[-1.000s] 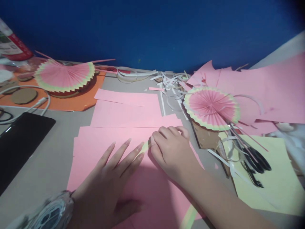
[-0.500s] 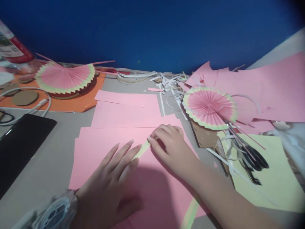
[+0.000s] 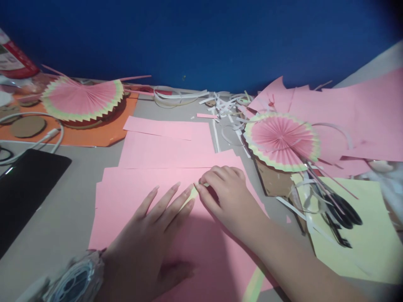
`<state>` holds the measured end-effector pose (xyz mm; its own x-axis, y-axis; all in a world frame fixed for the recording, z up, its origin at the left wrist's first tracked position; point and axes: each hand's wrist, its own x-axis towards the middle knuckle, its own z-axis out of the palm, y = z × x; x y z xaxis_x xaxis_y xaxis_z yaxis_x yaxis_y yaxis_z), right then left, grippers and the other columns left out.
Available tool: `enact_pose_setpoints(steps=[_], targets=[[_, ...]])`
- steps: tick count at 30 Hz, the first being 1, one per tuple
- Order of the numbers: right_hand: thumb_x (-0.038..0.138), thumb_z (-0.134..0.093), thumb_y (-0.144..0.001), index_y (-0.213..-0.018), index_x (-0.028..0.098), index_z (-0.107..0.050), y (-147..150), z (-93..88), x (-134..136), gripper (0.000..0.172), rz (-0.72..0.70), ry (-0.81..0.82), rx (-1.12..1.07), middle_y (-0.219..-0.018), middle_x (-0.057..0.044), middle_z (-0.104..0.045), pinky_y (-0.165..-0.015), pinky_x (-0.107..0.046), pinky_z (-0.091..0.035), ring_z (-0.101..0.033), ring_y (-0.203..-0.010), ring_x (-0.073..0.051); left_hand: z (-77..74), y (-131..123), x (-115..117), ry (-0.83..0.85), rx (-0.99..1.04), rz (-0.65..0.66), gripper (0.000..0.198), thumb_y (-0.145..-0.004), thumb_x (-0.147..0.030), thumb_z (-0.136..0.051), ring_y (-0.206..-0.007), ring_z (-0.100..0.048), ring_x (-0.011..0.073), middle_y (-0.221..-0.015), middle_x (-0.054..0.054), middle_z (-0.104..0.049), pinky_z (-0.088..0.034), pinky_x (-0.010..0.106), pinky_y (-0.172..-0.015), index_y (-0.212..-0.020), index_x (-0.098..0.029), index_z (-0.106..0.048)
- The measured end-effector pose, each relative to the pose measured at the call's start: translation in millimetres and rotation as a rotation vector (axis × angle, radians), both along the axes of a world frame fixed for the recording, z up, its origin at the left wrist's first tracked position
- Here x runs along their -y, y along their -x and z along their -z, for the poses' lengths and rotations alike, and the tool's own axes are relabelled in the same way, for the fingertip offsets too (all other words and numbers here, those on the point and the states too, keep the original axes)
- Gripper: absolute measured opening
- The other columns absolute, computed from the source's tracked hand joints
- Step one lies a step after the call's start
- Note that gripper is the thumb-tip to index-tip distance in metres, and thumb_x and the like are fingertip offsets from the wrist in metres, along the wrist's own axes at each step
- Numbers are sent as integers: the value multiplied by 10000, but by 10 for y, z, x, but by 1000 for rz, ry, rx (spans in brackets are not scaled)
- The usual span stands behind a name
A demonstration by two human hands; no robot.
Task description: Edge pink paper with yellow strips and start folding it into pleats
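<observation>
Seeing red-labelled bottle (image 3: 15, 58) tilting at upper left of desk (image 3: 82, 180). Below it, seeing cardboard disc (image 3: 28, 126) and looping white cable (image 3: 54, 133), with black slab (image 3: 34, 188), phone-like, lying nearer. Spotting half-round pleated fan (image 3: 85, 100), pink with yellow-green edge, sitting over orange sheet (image 3: 126, 126). Wearing wrapped band (image 3: 75, 281) on left wrist, too blurred to tell more. Holding left hand (image 3: 157, 222) open, spreading fingers, laying them over pink sheets (image 3: 126, 184) without grasping anything. Running yellow-green strip (image 3: 189, 196) out from between left fingertips toward right hand (image 3: 223, 188), lying across pink sheets. Pinching strip's end between thumb and fingertips of right hand, curling the other fingers in. Seeing white paper scraps (image 3: 225, 105) piling behind. Showing another yellow-green length (image 3: 255, 283) beside right forearm; not telling whether joining the strip. Farther right, seeing round pleated fan (image 3: 281, 140) overlapping cardboard piece (image 3: 272, 182), then black-handled scissors (image 3: 341, 209) lying on pale yellow sheet (image 3: 371, 235), with larger pink paper (image 3: 374, 126) spreading behind.
</observation>
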<state>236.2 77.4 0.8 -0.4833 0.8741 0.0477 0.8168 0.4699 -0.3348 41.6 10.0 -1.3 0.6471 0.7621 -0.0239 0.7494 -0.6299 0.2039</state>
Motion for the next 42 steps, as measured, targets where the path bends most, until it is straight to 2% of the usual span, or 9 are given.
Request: enact_pose_setpoints(steps=[12,18,24,29,31,34,39,42], targets=[[241,-454,-880,-803,194,-557,4,36,2,138,-4,-27,36,-828,-25,-602,-761,-338,-290,-515,-807,-180,3,3,-17,-38,-1,5,835,-812,-592,-440,-1384,-112,262,-1523,71,-185,-43,428,-1108,-1437,-97,-192],[247,-433,-892,-807,195,-562,5,36,-5,163,-18,-35,32,-853,-33,-602,-764,-337,-287,-512,-799,-178,-14,10,-48,21,-5,-15,797,-806,-510,-489,-1385,-124,229,-1525,-20,-181,-36,401,-1118,-1450,-184,-151],[266,-446,-891,-822,198,-570,-4,26,-2,158,-5,-45,38,-855,-29,-603,-776,-338,-281,-512,-790,-175,10,-8,-79,18,-20,-23,748,-819,-487,-489,-1377,-163,250,-1515,6,-225,-81,417,-1109,-1438,-179,-201],[273,-415,-908,-839,196,-574,-20,-4,-1,190,-13,-13,36,-884,-37,-606,-786,-336,-286,-511,-829,-184,8,9,-52,-55,-21,-39,586,-852,-453,-469,-1365,-205,285,-1509,45,-240,-72,494,-1101,-1369,-201,-361],[258,-400,-911,-841,193,-574,-23,-14,0,198,-19,-11,37,-879,-36,-605,-788,-335,-288,-510,-825,-182,-4,12,-46,-39,-23,-31,636,-833,-440,-496,-1371,-187,293,-1521,34,-200,-87,496,-1097,-1399,-222,-308],[248,-409,-903,-843,190,-574,-26,-37,10,185,-24,-61,60,-860,-31,-604,-795,-344,-286,-509,-805,-182,-23,4,-43,9,-32,-33,788,-794,-457,-531,-1376,-160,302,-1531,16,-158,-118,493,-1091,-1450,-227,-159],[214,-467,-862,-795,199,-578,-22,-117,56,130,-65,-213,208,-792,-25,-593,-801,-366,-272,-508,-758,-197,-22,-10,-22,34,-3,-60,799,-785,-459,-556,-1378,-141,313,-1536,32,-136,-186,477,-1095,-1445,-205,-186],[210,-490,-848,-776,205,-578,-8,-148,82,113,-41,-265,274,-754,-21,-584,-777,-364,-270,-510,-728,-201,-8,-5,-7,23,-7,-55,784,-795,-460,-546,-1381,-128,311,-1540,32,-113,-170,474,-1103,-1444,-201,-190]])
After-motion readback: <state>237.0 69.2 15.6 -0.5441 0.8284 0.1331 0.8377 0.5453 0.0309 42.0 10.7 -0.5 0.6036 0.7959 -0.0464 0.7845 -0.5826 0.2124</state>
